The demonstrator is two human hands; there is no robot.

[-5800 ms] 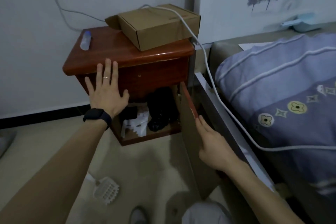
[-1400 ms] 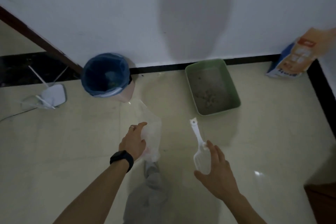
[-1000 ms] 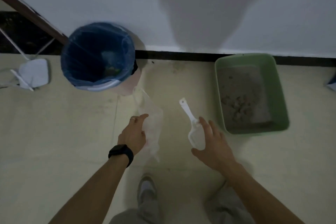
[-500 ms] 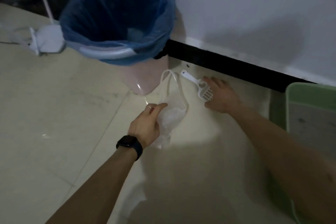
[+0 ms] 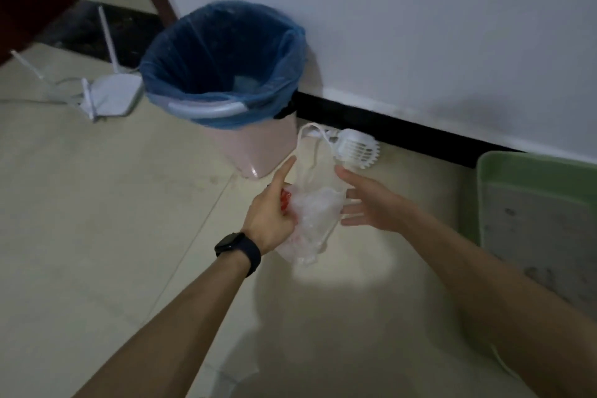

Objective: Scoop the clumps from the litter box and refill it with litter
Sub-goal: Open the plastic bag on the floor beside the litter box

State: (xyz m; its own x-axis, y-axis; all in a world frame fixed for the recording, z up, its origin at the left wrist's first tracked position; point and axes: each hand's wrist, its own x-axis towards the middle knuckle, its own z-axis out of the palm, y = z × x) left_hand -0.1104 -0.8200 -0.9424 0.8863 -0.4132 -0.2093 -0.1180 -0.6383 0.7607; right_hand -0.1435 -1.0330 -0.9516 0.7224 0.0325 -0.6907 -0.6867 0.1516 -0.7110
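Pale tiled floor [image 5: 97,220], scoop [image 5: 357,148] just beyond spread right fingers [image 5: 350,200], left fingers [image 5: 277,200] clutching plastic bag [image 5: 315,213].

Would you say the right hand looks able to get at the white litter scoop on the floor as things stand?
Probably yes. The right hand is open and empty, just short of the litter scoop, which lies by the baseboard. Only the plastic bag, in the left hand, drapes its handle.

White slotted scoop [image 5: 355,148] lies on the floor by the wall; green litter box [image 5: 536,200] holds grey litter.
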